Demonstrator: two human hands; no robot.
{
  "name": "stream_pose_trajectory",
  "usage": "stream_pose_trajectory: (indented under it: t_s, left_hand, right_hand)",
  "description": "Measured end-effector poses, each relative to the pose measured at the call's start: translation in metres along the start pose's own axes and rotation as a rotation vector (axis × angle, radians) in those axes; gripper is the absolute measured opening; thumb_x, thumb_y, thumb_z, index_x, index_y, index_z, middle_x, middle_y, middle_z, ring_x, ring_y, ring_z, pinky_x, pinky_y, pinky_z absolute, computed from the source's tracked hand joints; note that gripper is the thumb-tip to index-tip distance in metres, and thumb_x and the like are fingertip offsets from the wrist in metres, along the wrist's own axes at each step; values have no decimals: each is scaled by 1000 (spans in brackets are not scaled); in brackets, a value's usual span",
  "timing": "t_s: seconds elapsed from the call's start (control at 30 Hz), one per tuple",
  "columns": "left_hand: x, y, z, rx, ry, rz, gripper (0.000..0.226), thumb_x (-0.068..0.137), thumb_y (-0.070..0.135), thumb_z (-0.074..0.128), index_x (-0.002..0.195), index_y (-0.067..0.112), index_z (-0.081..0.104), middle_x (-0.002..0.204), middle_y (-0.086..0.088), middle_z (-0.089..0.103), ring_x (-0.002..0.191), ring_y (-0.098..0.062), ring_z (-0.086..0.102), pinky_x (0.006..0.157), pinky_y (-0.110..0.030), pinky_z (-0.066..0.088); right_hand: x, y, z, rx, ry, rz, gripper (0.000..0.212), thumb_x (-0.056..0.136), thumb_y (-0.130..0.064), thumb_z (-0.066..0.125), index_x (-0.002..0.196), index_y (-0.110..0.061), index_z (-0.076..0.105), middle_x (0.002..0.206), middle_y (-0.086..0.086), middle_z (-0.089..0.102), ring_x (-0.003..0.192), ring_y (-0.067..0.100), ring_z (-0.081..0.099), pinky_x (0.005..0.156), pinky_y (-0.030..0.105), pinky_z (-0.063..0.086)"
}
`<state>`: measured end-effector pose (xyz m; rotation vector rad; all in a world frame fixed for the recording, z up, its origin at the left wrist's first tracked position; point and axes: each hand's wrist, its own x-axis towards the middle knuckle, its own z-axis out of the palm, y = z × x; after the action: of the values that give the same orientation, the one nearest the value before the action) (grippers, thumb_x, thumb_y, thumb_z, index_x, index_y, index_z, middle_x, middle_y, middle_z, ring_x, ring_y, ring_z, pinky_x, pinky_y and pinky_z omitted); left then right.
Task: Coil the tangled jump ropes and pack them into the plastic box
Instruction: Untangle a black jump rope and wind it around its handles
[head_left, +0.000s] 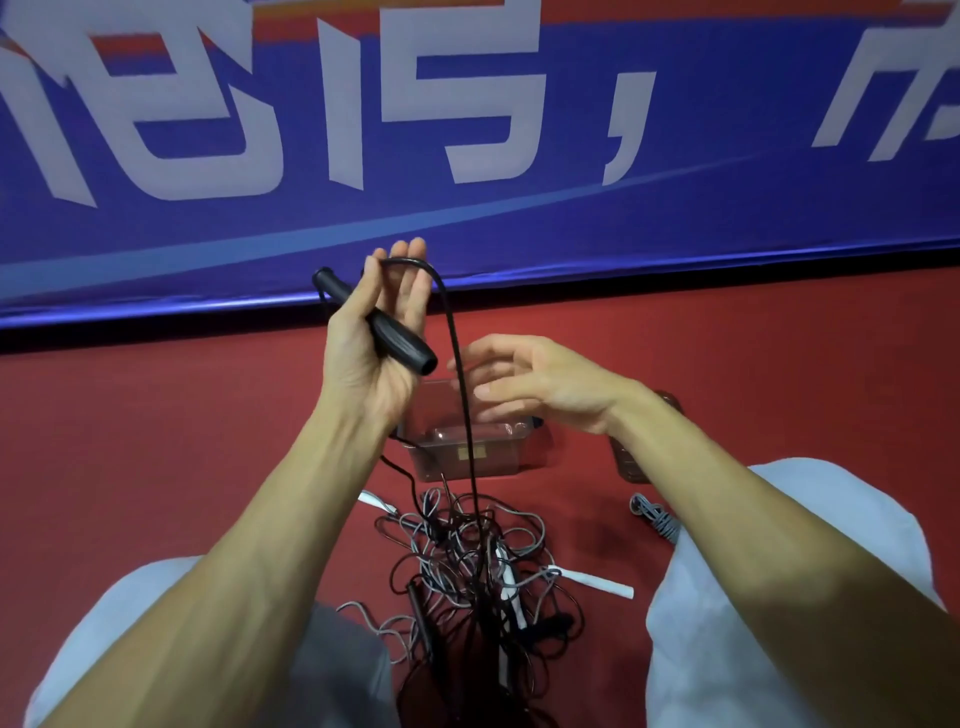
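A seated person's knees in pale grey trousers flank a tangled heap of black and grey jump ropes with white handles, lying on the red floor. Just beyond stands the clear plastic box. Above it, the left hand clamps a black ribbed handle against the palm, its black rope draped over raised fingertips and hanging to the heap. The right hand, fingers spread and holding nothing, hovers beside the rope. Behind hangs a blue banner.

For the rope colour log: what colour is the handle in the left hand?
Black handle, clearest in the head view.
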<state>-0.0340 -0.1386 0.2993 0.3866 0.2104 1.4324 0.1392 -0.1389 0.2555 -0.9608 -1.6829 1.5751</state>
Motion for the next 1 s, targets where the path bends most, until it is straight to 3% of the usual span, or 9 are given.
stream_pose_trajectory:
  t_s: [0.13,0.3,0.5,0.6,0.73,0.83,0.9,1.0]
  left_hand:
    - [4,1,-6,16,46,29,18,102,12,46,92,5,59,83,-7,73,82,-17,74,68,-25,60]
    - [11,3,-11,98,103,3,20,103,13,46,93,1,58,90,-13,73,88,-24,74,81,-31,60]
    - [10,-12,-22,540,86,-174,17,98,3,46,110,2,59,102,-15,74,96,-25,73,79,-32,60]
    - [5,-20,-24,845,63,-234,22,92,-6,49,109,0,61,90,-11,75,80,-20,73,73,-30,61]
    - [-4,-29,-28,1291,-113,-358,18,89,-8,57,96,3,68,88,-5,76,80,-15,71,65,-19,56]
    - [-9,-33,-29,1314,-228,-467,20,93,-7,53,92,6,69,97,-11,74,85,-14,72,70,-19,56]
    - [-10,-34,-28,1298,-257,-454,20,94,-6,55,86,7,68,101,-16,73,89,-18,72,75,-23,58]
    - [-10,-35,-28,1338,-292,-370,11,94,-2,57,95,2,67,95,-15,74,84,-17,72,80,-28,59]
  right_hand:
    - [1,3,6,-107,113,-46,20,91,4,59,104,-11,63,92,1,70,88,16,69,78,43,58]
    - [0,-1,2,-80,306,-119,16,89,8,61,97,-5,62,83,5,70,71,25,72,59,39,61]
    - [-4,-12,-1,102,420,-266,18,86,11,61,95,-5,61,86,12,66,69,28,71,56,43,61]
    - [-7,-16,-5,235,466,-327,18,86,11,61,94,-5,60,87,12,67,72,28,70,52,39,60]
    - [-8,-22,-8,410,508,-403,19,88,11,58,92,-7,53,80,7,69,68,26,72,50,37,58]
    - [-8,-26,-12,512,572,-441,21,89,9,56,91,-11,50,82,9,66,69,24,72,51,35,57]
    - [-8,-26,-15,579,624,-459,20,90,9,56,91,-11,51,83,10,65,71,24,72,54,35,56]
    - [-5,-23,-20,659,735,-454,18,90,9,57,90,-8,51,82,12,63,72,25,72,58,35,57]
